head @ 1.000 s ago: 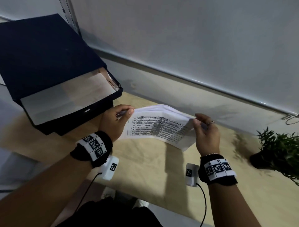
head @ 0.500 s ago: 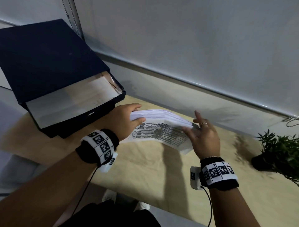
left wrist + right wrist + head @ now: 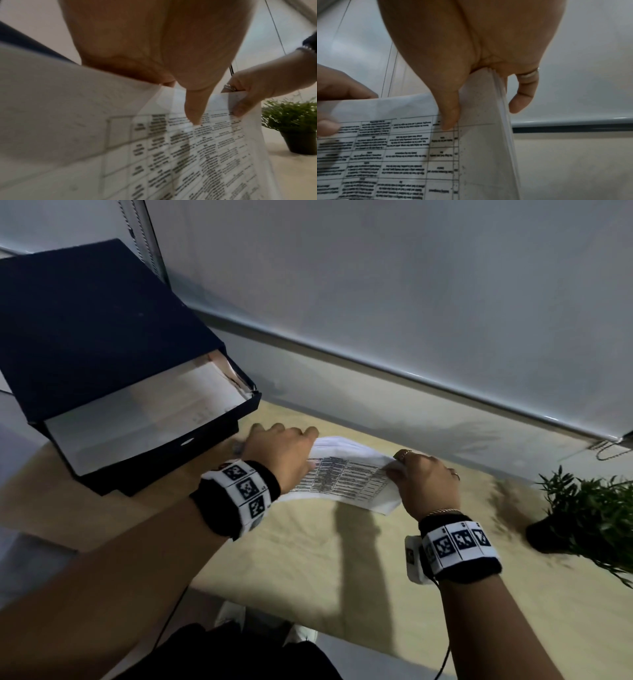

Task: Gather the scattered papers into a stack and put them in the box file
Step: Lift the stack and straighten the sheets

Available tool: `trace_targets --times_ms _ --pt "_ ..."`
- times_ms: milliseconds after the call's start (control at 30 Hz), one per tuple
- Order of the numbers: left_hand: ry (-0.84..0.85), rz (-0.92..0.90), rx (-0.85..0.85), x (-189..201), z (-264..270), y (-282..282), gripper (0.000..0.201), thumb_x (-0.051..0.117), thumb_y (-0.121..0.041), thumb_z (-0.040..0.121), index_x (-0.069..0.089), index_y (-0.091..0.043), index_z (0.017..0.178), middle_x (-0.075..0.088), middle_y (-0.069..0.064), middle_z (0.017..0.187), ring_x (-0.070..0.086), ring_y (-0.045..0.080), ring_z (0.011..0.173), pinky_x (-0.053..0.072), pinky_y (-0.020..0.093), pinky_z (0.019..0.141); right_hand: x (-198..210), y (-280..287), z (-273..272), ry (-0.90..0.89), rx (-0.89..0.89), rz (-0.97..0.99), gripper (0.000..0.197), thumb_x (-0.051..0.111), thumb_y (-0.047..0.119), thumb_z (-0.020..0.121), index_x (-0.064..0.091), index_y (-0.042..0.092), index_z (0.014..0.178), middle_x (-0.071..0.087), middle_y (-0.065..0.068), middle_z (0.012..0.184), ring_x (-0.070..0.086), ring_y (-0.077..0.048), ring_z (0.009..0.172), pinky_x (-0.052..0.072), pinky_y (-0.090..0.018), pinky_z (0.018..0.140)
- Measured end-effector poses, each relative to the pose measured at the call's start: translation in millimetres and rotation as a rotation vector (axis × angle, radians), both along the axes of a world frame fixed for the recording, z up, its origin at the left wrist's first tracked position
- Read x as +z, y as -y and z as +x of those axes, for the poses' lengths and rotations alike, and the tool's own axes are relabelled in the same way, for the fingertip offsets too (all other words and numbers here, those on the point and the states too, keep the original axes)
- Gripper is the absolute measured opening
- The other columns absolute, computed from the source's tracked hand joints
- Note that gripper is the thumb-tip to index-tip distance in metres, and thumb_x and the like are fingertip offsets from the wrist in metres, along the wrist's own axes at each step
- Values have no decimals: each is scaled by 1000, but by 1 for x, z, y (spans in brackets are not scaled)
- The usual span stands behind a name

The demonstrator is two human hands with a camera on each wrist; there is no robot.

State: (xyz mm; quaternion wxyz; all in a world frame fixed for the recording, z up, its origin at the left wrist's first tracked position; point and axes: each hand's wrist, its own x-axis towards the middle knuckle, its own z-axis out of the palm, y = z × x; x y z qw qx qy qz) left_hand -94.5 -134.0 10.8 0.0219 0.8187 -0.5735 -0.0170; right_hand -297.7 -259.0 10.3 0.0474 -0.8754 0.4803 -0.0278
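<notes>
A stack of white papers [image 3: 346, 477] with a printed table on the top sheet is held just above the wooden table [image 3: 308, 559], bowed upward in the middle. My left hand [image 3: 281, 450] grips its left end, thumb [image 3: 193, 108] on the printed side [image 3: 171, 155]. My right hand [image 3: 424, 477] pinches the right end; its thumb [image 3: 450, 115] presses the top sheet [image 3: 402, 148] and the fingers curl behind the stacked edges [image 3: 503, 121]. The dark blue box file [image 3: 102, 354] sits at the left with its open mouth facing the papers, a pale sheet inside.
A small potted plant [image 3: 582, 515] stands on the table at the right. A pale wall with a ledge [image 3: 411, 378] runs behind the table. A bead chain [image 3: 609, 445] hangs at the far right. The table's near edge is close to my body.
The stack has dropped lower and flattened toward the table. My left hand turned palm-down over its left end, nearer the box file. My right hand closed from an open touch to a pinch.
</notes>
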Motion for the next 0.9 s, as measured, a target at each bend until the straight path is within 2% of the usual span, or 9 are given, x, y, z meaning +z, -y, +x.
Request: trace_targets --times_ms 100,233,300,367,433,500,633,733,900 --pt "-26 18 -56 3 -13 17 23 56 -19 90 47 -24 111 71 6 98 67 32 89 46 37 65 -6 2 -1 105 -32 -31 23 68 41 82 68 26 100 70 -3 104 60 -33 103 45 -45 86" --pt "-238 -110 35 10 3 15 28 56 -17 86 53 -31 110 72 4 97 68 32 90 51 33 72 -19 12 -16 551 -303 -95 86 77 43 72 37 16 143 35 -9 149 38 -34 133 37 -50 107" --pt "-489 -284 98 6 22 9 30 64 -31 84 57 -29 114 73 5 102 68 28 94 50 29 78 -30 16 -20 716 -476 86 111 82 46 70 18 8 152 24 -14 156 27 -31 143 24 -45 119" --pt "-734 -423 120 1 36 4 31 70 -30 82 65 -17 109 74 5 98 69 21 88 53 26 80 -33 13 -12 976 -577 447 118 86 43 66 14 10 154 36 -8 150 39 -23 138 33 -44 115" --pt "-892 -474 151 -3 40 1 28 72 -24 83 68 -10 107 72 -6 86 68 1 75 52 13 70 -27 7 1 1261 -544 834 87 83 30 75 32 10 143 65 8 118 67 -12 105 56 -37 84" --pt "-1008 -537 179 -7 39 0 23 71 -19 83 67 -14 105 68 -24 76 64 -15 71 45 1 64 -16 5 12 1377 -365 900 51 81 19 77 54 -3 114 76 12 83 71 -3 75 56 -22 63" --pt "-969 -764 258 -15 26 -4 23 67 -16 87 61 -17 109 63 -26 94 59 -21 82 41 -3 75 9 -2 29 1486 -165 625 31 74 1 81 64 -19 103 76 1 83 69 -8 76 56 -24 72" --pt "-996 -753 298 -37 19 -13 39 63 -13 89 51 -17 126 59 -16 114 55 -11 101 41 3 91 -2 -14 36 1343 -156 567 11 74 -4 81 68 -11 87 74 14 68 67 1 65 53 -16 64" --pt "-1171 -714 334 -58 22 -21 58 73 -18 81 45 -9 131 63 -5 124 60 -7 111 47 19 101 -30 -27 44 1167 -203 687 18 76 -2 79 73 6 95 76 18 74 71 1 70 57 -20 66"
